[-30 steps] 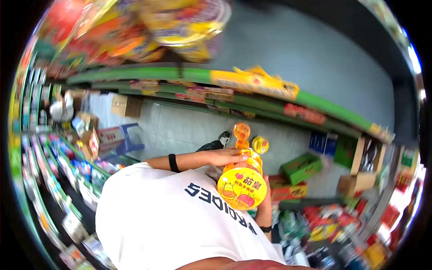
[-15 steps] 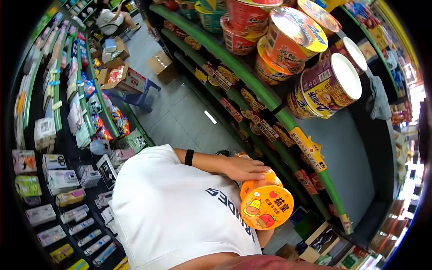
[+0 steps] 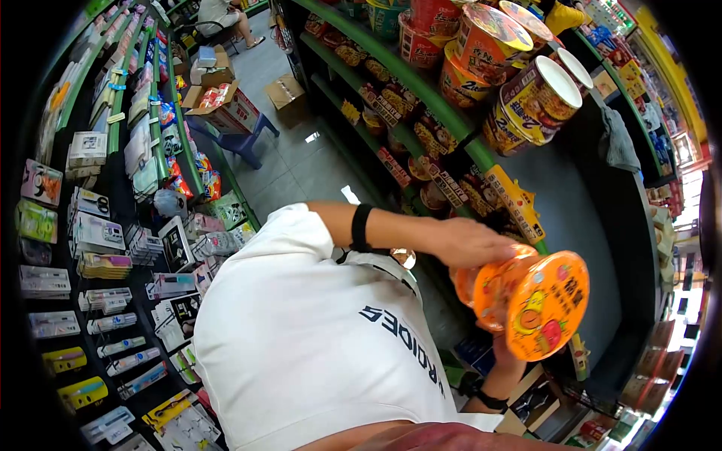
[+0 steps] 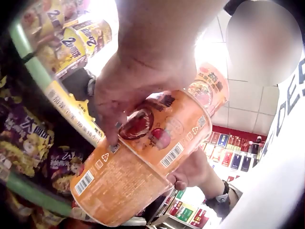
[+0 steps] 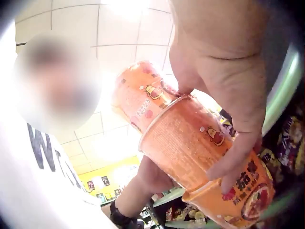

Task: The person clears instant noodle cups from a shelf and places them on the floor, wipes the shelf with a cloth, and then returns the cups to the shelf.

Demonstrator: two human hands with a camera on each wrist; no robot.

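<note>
While the left hand (image 3: pixel 471 242) and right hand (image 3: pixel 510 355) grip stacked orange cups (image 3: pixel 528 302) between them, a shelf (image 3: pixel 575 207) runs beyond the grip.

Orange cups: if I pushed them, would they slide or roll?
The orange cups might slip apart, since several are held together at a tilt. Their shiny surfaces could feel a bit slippery. Laid on their sides, they would probably roll, perhaps in a curve, because they look round and narrower at one end.
</note>
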